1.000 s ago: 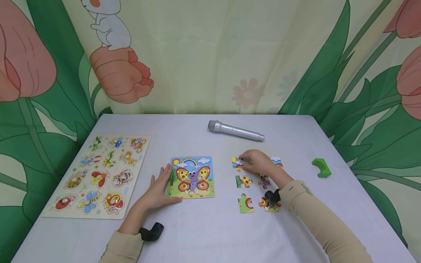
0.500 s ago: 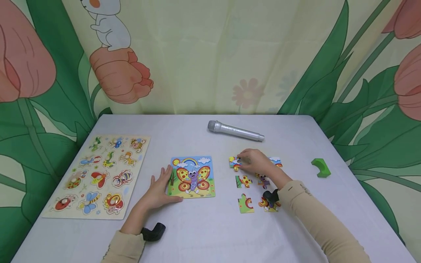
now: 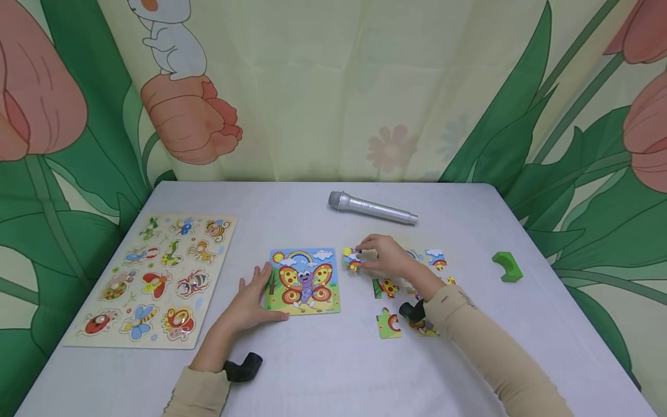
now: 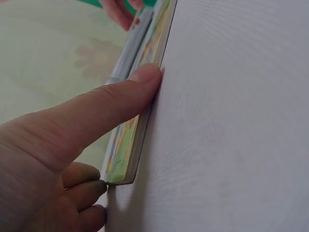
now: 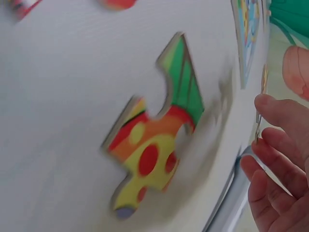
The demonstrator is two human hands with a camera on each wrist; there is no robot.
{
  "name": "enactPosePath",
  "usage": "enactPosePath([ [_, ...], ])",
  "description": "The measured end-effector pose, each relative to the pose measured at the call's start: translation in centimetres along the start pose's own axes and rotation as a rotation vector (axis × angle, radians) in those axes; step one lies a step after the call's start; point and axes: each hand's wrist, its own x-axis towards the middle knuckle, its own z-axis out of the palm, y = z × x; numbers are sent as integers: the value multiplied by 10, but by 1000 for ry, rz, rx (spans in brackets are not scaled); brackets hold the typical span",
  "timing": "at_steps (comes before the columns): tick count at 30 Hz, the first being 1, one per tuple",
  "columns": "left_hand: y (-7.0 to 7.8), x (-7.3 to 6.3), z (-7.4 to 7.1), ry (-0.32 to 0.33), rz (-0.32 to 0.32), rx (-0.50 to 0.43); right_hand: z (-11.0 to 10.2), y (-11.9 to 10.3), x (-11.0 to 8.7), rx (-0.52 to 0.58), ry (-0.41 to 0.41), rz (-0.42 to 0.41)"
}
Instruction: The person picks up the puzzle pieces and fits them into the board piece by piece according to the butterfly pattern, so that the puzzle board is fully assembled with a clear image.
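A square butterfly puzzle board [image 3: 304,282] lies at mid-table. My left hand [image 3: 250,304] rests against its left side, fingers stretched along the edge and the thumb [image 4: 147,75] pressing the near edge. Between thumb and fingers my right hand [image 3: 389,258] pinches a jigsaw piece [image 3: 350,259] with a sun and red-yellow parts, held just right of the board. The right wrist view shows that piece almost edge-on. Under and beside the right arm lie several loose pieces, among them a green-and-yellow one [image 3: 385,288], a green one [image 3: 388,324] and a cloud one [image 3: 436,259]; the arm partly covers others.
A large insect peg puzzle [image 3: 172,246] lies at the left. Behind the pieces is a silver toy microphone [image 3: 372,207]. A green curved block [image 3: 507,266] sits on the right. The white-covered table [image 3: 312,370] ends at a printed curtain.
My right hand has carried the sun piece leftward from the loose pieces toward the board, uncovering the rainbow and cloud pieces. The left hand stays in place.
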Motion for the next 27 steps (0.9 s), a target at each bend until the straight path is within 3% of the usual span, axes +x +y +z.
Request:
enactPosePath([
  [13, -1, -1, 0, -3, -5, -18, 18, -25, 31, -14, -54, -57],
  [18, -1, -2, 0, -10, -5, -18, 31, -33, 43, -67, -67, -95],
  [27, -1, -1, 0, -7, -5, -13, 47, -54, 62, -124, -125, -36],
])
